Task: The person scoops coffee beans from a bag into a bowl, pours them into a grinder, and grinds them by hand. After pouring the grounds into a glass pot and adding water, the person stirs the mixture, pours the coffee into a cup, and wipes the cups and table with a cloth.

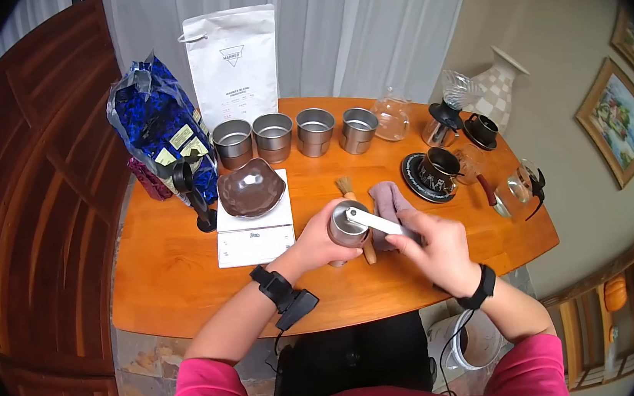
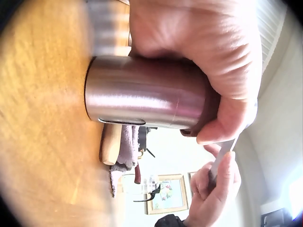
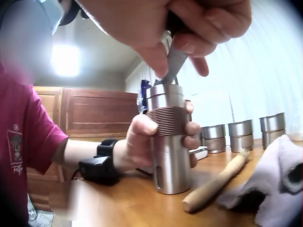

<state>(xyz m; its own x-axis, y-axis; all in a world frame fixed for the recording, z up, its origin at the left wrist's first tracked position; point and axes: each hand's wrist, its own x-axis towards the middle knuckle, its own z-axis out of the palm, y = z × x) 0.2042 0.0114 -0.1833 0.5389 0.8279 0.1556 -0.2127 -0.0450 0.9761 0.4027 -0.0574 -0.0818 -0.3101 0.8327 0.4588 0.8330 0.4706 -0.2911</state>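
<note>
A steel hand coffee grinder (image 1: 341,232) with a ribbed brown band (image 3: 166,121) stands upright at the table's front middle. My left hand (image 1: 312,243) is wrapped around the grinder at that band, thumb on one side and fingers on the other. On top, a flat metal crank (image 1: 378,223) reaches out to the right. My right hand (image 1: 444,253) grips the crank's outer end, its knob mostly hidden by the fingers. Just right of the grinder lie a wooden-handled brush (image 3: 218,182) and a crumpled greyish-purple cloth (image 1: 386,200).
A brown dish (image 1: 253,189) sits on a white scale (image 1: 256,247) at left. Behind stand several steel cups (image 1: 316,138), a white coffee bag (image 1: 234,67) and a blue bag (image 1: 157,110). At right are a dark cup on a saucer (image 1: 430,192) and a glass pot (image 1: 516,191).
</note>
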